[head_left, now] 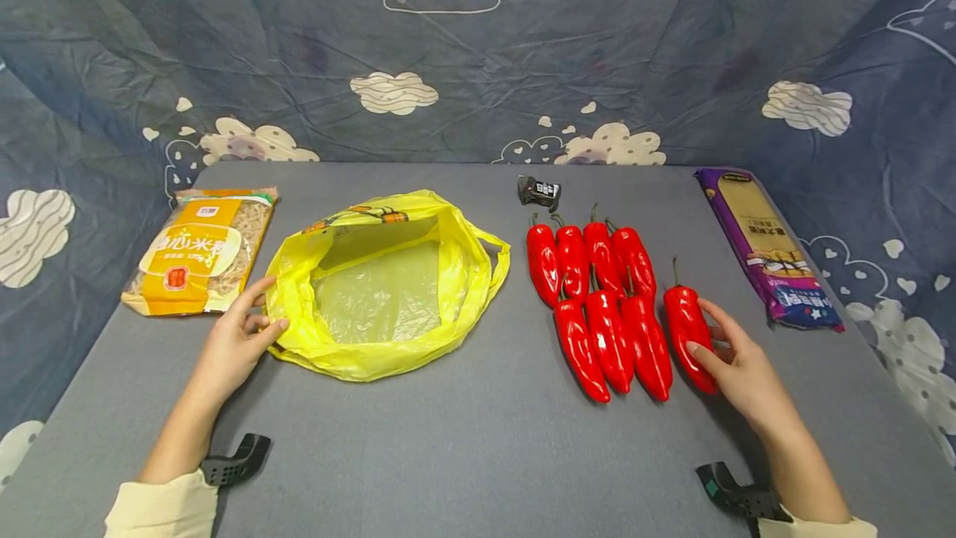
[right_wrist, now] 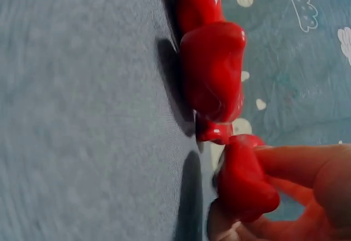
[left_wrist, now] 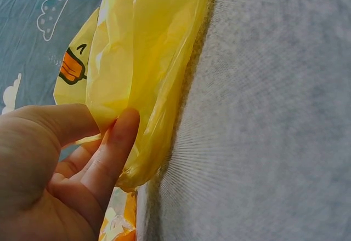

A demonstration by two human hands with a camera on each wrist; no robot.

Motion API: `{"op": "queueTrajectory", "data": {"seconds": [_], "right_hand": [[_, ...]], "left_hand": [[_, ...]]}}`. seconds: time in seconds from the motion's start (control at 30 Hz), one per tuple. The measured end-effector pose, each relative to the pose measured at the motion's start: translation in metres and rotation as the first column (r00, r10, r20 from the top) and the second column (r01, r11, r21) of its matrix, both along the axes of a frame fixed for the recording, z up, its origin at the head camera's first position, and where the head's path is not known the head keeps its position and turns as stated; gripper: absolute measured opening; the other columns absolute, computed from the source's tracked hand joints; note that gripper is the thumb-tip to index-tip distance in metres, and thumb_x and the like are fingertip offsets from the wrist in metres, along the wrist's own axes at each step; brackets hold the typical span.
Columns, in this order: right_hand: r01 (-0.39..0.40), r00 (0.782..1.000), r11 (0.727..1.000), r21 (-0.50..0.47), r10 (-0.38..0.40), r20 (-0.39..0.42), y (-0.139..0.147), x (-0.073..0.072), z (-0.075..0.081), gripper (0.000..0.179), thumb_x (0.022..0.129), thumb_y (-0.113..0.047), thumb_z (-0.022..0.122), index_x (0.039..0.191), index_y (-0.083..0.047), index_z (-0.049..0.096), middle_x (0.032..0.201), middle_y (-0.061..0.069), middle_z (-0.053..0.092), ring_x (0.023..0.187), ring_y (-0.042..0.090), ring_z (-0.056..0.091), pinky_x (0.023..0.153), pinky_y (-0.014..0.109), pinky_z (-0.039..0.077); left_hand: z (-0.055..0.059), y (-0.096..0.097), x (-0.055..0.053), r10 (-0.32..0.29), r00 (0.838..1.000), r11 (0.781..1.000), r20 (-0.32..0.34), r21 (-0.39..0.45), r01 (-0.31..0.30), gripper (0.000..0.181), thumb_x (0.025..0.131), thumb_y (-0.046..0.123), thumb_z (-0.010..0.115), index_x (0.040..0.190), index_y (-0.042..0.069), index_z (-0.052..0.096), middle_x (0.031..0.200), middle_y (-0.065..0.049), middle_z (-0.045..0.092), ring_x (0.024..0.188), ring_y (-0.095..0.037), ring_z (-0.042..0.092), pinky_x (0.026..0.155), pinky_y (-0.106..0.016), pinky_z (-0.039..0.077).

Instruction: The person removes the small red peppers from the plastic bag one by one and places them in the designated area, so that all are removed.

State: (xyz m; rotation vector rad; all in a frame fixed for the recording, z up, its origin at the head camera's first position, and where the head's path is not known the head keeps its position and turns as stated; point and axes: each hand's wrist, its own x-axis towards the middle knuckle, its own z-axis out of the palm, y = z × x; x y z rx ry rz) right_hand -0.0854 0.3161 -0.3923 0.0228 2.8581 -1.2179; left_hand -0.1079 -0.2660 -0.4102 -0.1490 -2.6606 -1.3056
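Observation:
My left hand (head_left: 237, 337) pinches the left edge of a yellow plastic bag (head_left: 388, 359) between thumb and fingers. The bag lies on its side with a wide mouth facing me, and nothing shows inside. In the left wrist view, the bag's thin film (left_wrist: 159, 60) is between my thumb and fingertips. On the right, my right hand (head_left: 747, 368) grips a glossy red chili pepper (head_left: 685, 326) by its sides, stem pointing away. The right wrist view shows this pepper (right_wrist: 244, 181) beside its shadow on the table. Several more red peppers (head_left: 611, 339) lie in two rows just left of it.
An orange noodle packet (head_left: 187, 260) lies left of the bag. A purple packet (head_left: 762, 247) is at the far right. Behind the peppers sits a small black wrapped item (head_left: 538, 191). A cloud-patterned cloth (head_left: 478, 48) hangs behind the grey table (head_left: 448, 455).

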Motion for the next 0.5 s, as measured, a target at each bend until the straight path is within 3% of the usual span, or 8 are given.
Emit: {"op": "queueTrajectory", "data": {"seconds": [0.3,0.4,0.5], "right_hand": [[-0.069,0.997,0.997,0.046,0.067,0.041,0.0002,-0.0053,-0.0063,0.060,0.091,-0.020,0.054,0.141,-0.005,0.025,0.117,0.031,0.039,0.088,0.038,0.049,0.058,0.033,0.045],[-0.079,0.996,0.996,0.040,0.077,0.050,0.0009,-0.0064,-0.0061,0.060,0.091,-0.022,0.053,0.141,-0.004,0.024,0.118,0.030,0.038,0.093,0.040,0.045,0.062,0.039,0.045],[-0.074,0.996,0.996,0.042,0.072,0.042,0.0012,-0.0057,-0.0029,0.061,0.091,-0.024,0.053,0.141,-0.004,0.024,0.121,0.031,0.035,0.100,0.045,0.040,0.067,0.050,0.045]], "left_hand": [[0.0004,0.0014,0.0002,0.006,1.000,1.000,-0.001,-0.002,-0.006,0.058,0.083,0.001,0.062,0.135,0.004,0.036,0.110,-0.022,0.042,0.070,0.001,0.046,0.049,-0.017,0.040],[0.0025,0.0022,0.0007,0.015,1.000,1.000,-0.001,-0.006,-0.015,0.057,0.084,0.004,0.061,0.135,0.002,0.036,0.112,-0.024,0.042,0.072,0.000,0.047,0.052,-0.015,0.041],[0.0076,0.0049,0.0016,0.041,0.999,0.999,-0.034,-0.025,-0.041,0.055,0.085,0.005,0.060,0.135,0.001,0.036,0.115,-0.023,0.041,0.081,-0.010,0.050,0.058,-0.010,0.041]]}}
